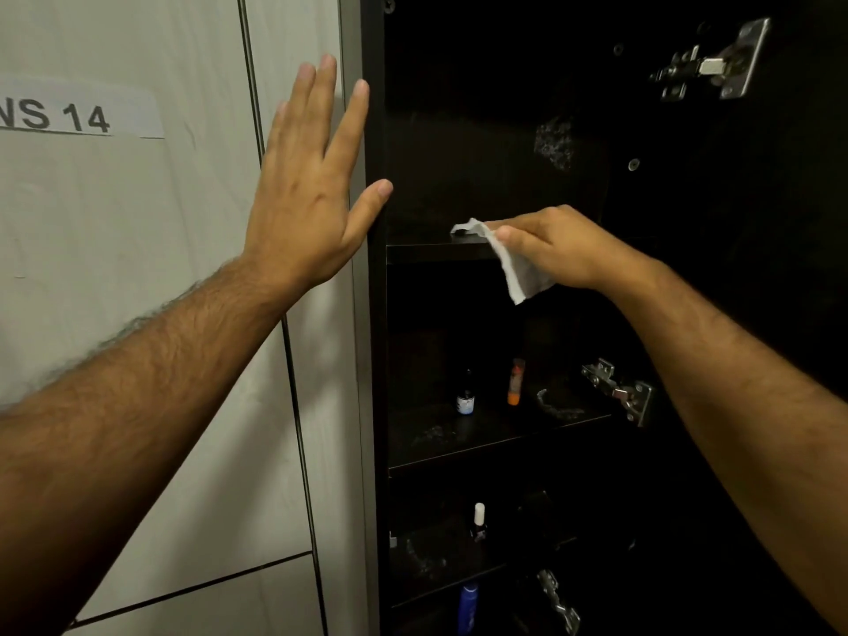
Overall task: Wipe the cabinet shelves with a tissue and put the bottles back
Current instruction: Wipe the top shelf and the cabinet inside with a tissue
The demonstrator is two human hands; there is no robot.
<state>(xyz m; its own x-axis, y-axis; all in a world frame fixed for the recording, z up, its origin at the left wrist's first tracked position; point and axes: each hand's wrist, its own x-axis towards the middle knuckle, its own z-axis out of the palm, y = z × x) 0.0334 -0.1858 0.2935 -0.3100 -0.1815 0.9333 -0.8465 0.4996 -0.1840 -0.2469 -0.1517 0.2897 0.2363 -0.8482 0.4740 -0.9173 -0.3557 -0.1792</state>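
Head view. Dark cabinet (504, 130), door open, set against a pale tiled wall (137, 268). A paper label (78, 114) on the wall reads "S 14" at its visible end.

Left hand (307, 185): flat, fingers spread, holding nothing. Palm rests against the cabinet's left edge and the wall just beside it; thumb tip touches the dark side panel.

Right hand (555, 247): reaches into the cabinet, knuckles up, fingers curled and pinching a white tissue (509, 263). One end of the tissue lies on the front edge of the top shelf (431, 252); the other end hangs below the shelf lip, under the hand. This shelf looks bare of bottles.

Middle shelf (459, 447): a small dark bottle (465, 397) with a pale label stands upright; near it on the right, an orange tube (516, 383), upright. They stand apart. Pale smudges show on the shelf surface.

Lower shelf (436, 566): a small bottle with a white cap (478, 521), upright. Dusty marks around it.

Below that, a blue bottle (468, 605), only its upper part showing at the frame's bottom.

Metal hinges on the right side: one up top (716, 62), one at middle-shelf level (619, 390), one low (557, 603). A whitish scuffed patch (555, 142) marks the back panel above the top shelf.
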